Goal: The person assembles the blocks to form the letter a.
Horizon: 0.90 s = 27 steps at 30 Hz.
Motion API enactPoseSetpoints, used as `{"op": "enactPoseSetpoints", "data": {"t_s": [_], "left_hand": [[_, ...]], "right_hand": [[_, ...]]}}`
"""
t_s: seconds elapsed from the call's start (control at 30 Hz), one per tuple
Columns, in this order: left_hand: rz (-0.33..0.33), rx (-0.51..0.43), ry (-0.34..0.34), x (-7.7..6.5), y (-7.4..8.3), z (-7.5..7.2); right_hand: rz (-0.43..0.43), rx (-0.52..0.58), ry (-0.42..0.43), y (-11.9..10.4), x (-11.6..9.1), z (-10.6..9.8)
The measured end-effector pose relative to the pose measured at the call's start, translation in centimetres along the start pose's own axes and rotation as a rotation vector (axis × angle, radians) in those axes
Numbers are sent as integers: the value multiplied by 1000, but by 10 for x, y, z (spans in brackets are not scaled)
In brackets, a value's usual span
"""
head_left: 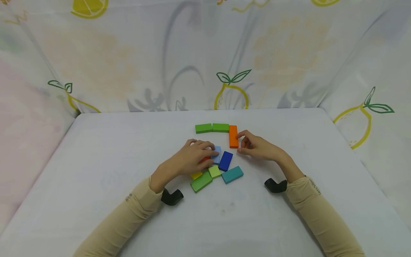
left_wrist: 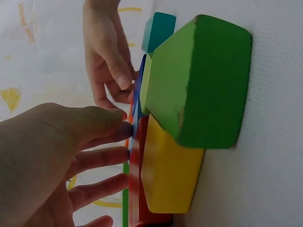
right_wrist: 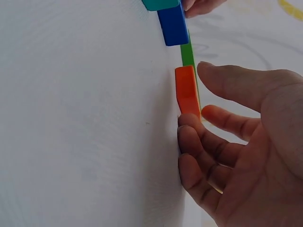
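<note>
My left hand (head_left: 191, 159) lies over a light blue block (head_left: 217, 155) and a mostly covered red block (left_wrist: 136, 189), its fingertips on or just above them. In the left wrist view its fingers look fairly straight. An orange block (head_left: 233, 137) lies lengthwise at the right end of two green blocks (head_left: 221, 127). Beside its right long side is my right hand (head_left: 261, 147), with loosely bent fingers. One fingertip seems to touch the orange block; the right wrist view shows the thumb apart from it. A dark blue block (head_left: 226, 161) lies between the hands.
Nearer the front lie a teal block (head_left: 232, 175), a light green block (head_left: 214, 171), another green block (head_left: 201, 182) and a partly hidden yellow block (left_wrist: 173, 175). All are on a white table (head_left: 273, 228). Patterned cloth (head_left: 135, 64) hangs behind it. Black pieces (head_left: 172, 197) sit at both wrists.
</note>
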<state>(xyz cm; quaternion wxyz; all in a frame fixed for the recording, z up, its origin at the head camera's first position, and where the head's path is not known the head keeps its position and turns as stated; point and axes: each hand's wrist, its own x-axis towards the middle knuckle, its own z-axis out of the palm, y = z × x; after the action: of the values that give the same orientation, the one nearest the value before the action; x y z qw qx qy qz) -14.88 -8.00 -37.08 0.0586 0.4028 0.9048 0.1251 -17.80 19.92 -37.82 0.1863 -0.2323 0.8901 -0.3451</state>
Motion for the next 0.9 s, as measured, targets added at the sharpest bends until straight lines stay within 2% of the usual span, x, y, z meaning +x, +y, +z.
{"op": "enactPoseSetpoints", "data": {"t_s": [0.23,0.43,0.63,0.8,0.9], "left_hand": [[-1,29,31,-2,-5,3],[-7,-3,35,-1,-7,2],[-7,-36,-3,5,-8,0],[-23,-61,-25,10,-11,-1],[-24,-80,-29,13,-13,-2]], "right_hand": [[3,-1,-7,0,-3,-2],[-13,-36,-38,-2,-8,-3],[-76,-79,-76,-9,-11,1],[-152,-132,-57,-22,-12,7],[-168,-147,-45,-29,-12,11]]}}
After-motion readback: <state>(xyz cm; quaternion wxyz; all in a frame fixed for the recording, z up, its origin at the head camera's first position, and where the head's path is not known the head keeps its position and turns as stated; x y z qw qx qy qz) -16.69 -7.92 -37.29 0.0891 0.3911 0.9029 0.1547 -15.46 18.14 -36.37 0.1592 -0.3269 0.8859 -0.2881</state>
